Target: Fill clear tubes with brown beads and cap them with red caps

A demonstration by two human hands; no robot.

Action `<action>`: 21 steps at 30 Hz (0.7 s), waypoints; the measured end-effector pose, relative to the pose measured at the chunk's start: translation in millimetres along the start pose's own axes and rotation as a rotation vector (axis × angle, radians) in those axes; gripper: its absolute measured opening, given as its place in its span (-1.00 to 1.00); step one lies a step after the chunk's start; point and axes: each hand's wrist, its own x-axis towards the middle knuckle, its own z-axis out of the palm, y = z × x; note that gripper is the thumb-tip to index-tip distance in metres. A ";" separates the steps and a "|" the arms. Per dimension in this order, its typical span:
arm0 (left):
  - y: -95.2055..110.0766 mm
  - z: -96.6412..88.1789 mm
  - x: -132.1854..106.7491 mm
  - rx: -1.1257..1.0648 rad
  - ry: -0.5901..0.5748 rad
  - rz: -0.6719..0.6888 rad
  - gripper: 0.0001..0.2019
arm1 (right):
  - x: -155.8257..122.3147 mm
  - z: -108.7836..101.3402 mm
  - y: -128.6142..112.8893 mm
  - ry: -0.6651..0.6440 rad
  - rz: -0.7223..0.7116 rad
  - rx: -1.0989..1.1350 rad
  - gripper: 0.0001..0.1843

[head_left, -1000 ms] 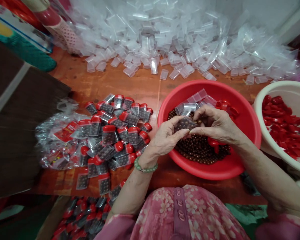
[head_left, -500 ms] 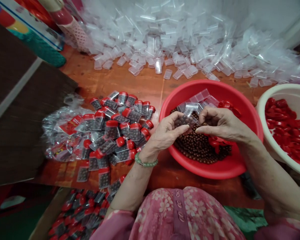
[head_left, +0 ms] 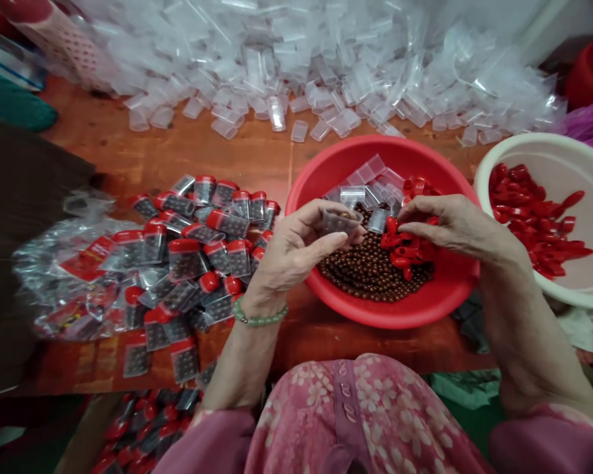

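Observation:
My left hand (head_left: 291,253) is closed round a small clear plastic container (head_left: 340,221) with brown beads in it, held over the red basin (head_left: 390,317). My right hand (head_left: 452,224) is just to its right, its fingers pinched on a red cap (head_left: 391,241) at the pile of red caps (head_left: 412,251) in the basin. Brown beads (head_left: 368,273) cover the basin's bottom, and a few empty clear containers (head_left: 370,184) lie at its far side. A green bead bracelet (head_left: 257,320) circles my left wrist.
Filled red-capped containers (head_left: 197,247) are heaped on the wooden table left of the basin, partly on a crinkled plastic bag (head_left: 74,263). More lie in a box (head_left: 143,428) below. Empty clear containers (head_left: 301,72) pile along the back. A white basin (head_left: 548,293) of red caps (head_left: 534,210) stands at right.
My hands have drawn apart: the left keeps the clear container, the right has dropped to the red caps in the basin. The view has shifted, so everything sits further left.

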 end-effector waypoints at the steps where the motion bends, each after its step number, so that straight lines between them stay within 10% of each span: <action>1: -1.0 -0.5 -0.3 0.022 -0.002 -0.006 -0.79 | -1.6 0.8 2.3 -0.029 0.000 -0.065 -0.86; 12: -5.7 -3.0 4.1 0.050 -0.034 -0.088 -0.77 | 10.6 36.5 4.1 -0.293 -0.093 -0.705 -0.85; 21: -0.1 1.2 0.4 -0.058 -0.034 -0.164 -0.77 | 3.7 23.7 -14.4 0.262 0.045 0.180 -0.77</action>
